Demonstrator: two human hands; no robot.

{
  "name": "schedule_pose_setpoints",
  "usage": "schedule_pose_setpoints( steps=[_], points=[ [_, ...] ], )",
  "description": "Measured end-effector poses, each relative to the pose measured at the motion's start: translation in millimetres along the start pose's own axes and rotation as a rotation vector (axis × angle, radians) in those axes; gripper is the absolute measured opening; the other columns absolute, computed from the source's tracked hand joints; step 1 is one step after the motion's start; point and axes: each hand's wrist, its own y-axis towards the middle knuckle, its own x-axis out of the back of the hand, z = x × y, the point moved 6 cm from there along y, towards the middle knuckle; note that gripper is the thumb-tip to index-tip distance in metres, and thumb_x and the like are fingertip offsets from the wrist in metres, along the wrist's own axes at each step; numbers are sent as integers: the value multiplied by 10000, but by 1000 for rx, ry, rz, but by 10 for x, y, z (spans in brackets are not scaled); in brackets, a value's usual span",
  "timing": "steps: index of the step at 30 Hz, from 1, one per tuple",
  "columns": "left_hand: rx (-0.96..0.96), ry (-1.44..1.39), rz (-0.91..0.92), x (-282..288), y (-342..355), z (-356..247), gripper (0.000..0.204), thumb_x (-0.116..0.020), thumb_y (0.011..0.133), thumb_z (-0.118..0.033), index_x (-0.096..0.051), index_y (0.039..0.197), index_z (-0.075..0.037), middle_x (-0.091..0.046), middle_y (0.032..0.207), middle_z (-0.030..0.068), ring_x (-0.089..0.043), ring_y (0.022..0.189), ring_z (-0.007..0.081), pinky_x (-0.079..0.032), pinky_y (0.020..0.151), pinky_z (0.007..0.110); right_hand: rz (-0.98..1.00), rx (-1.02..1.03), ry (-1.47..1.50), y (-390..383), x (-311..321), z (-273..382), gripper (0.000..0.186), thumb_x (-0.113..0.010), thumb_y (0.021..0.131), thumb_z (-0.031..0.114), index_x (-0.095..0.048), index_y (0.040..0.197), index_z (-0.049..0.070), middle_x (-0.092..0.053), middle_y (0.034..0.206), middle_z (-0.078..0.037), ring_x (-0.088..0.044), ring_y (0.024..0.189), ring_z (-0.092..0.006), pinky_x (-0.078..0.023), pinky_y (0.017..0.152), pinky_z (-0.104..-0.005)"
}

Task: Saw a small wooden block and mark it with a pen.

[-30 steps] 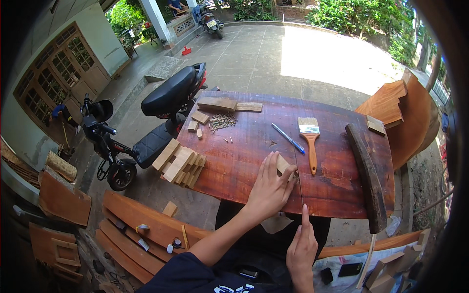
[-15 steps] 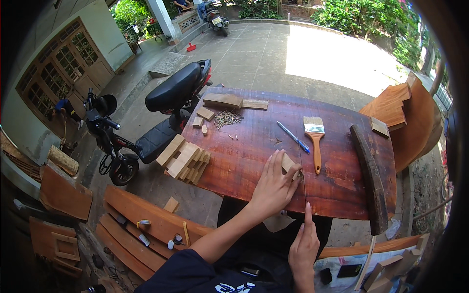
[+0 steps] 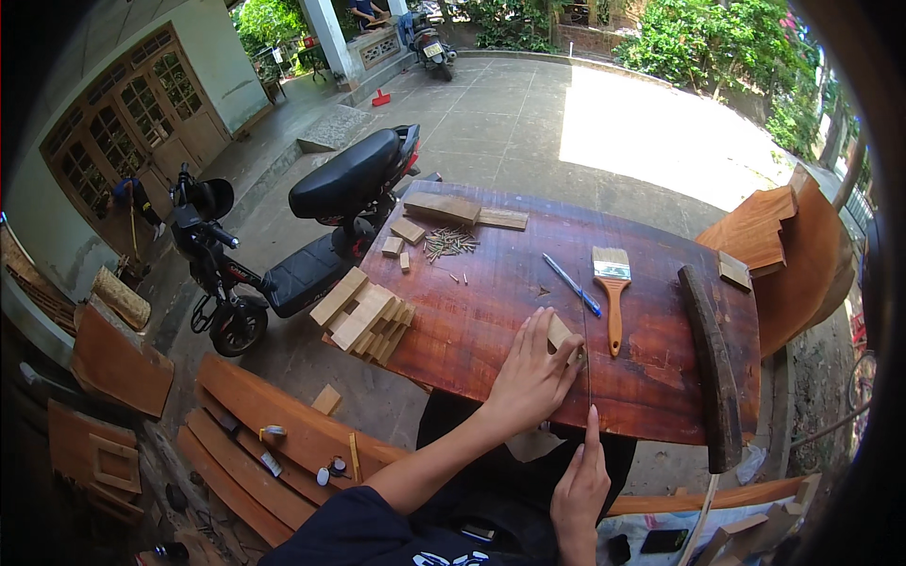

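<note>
Near the front edge of the brown wooden table [image 3: 472, 311], my left hand [image 3: 530, 377] presses a small pale wood block [image 3: 559, 332] against the top, fingers closed round it. My right hand [image 3: 579, 486] is lower and to the right, closed with its forefinger stretched forward along a thin blade [image 3: 589, 368]. Seen edge-on, the blade looks like a hand saw's and runs beside the block's right side; its handle is hidden in my hand. To the right lie a blue-and-white pen [image 3: 571, 283] and a paintbrush [image 3: 613, 302] with a wooden handle.
A stack of wood blocks [image 3: 363, 316] stands at the table's left edge, a pile of small brass-coloured pins [image 3: 451, 243] behind it. A dark curved wood bar [image 3: 710, 368] lies at the right. Beyond the left edge stands a black motorbike [image 3: 311, 255]; planks [image 3: 283, 415] lie below.
The view has tilted slightly, so the table appears lower. Both hands keep nearly the same place relative to the block and the blade.
</note>
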Motion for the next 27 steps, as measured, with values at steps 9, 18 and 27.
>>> schedule_pose_setpoints(
  steps=[9,18,27],
  points=[
    [-17,22,-14,40,-1,-19,423,-616,1100,-290,-445,1466,-161,-352,1566,346,-389,1495,570,-308,1275,640,5,-20,-30,-80,106,13,638,-481,1091,-26,-397,1707,117,-612,971,-211,-647,798,-412,-513,711,-489],
    [-5,7,-17,19,2,-2,433,-603,1107,-298,-433,1480,-160,-344,1570,344,-380,1497,577,-304,1276,641,21,-23,-14,-83,63,-25,651,-494,1086,-28,-398,1709,130,-598,941,-201,-632,763,-398,-512,694,-487],
    [-9,0,-1,16,-14,-9,444,-608,1104,-298,-431,1487,-159,-343,1575,349,-371,1502,575,-307,1274,641,2,-3,-35,38,26,-18,663,-497,1084,-28,-387,1717,136,-599,941,-197,-639,760,-387,-509,685,-486]
  ],
)
